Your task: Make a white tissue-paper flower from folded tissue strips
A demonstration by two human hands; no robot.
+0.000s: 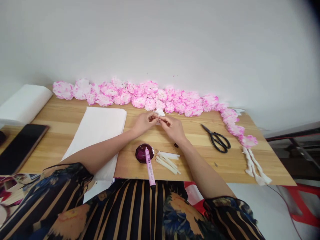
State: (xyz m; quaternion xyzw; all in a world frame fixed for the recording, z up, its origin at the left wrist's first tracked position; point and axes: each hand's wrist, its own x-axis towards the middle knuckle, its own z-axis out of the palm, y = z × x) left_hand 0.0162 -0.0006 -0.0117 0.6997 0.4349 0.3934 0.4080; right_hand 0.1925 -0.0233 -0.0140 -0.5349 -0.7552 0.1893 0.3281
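Observation:
Both hands meet near the middle of the table, around a small piece of white tissue paper [160, 112] that is bunched like a flower. My left hand [147, 122] pinches it from the left, fingers closed. From the other side, my right hand [172, 126] pinches its lower part between thumb and fingers. The fingertips hide most of the lower end. Just beyond them runs a long row of pink and white paper flowers [140, 95]. Nearer my body, a pink marker [150, 168] rests across a dark purple dish [140, 158].
Black scissors [217, 139] lie at the right, and several pale sticks [168, 163] near the front edge. White paper sheets [100, 123] are under my left forearm. A phone [21, 146] and a white roll [27, 101] sit at the left. Twisted white strips [252, 166] hang right.

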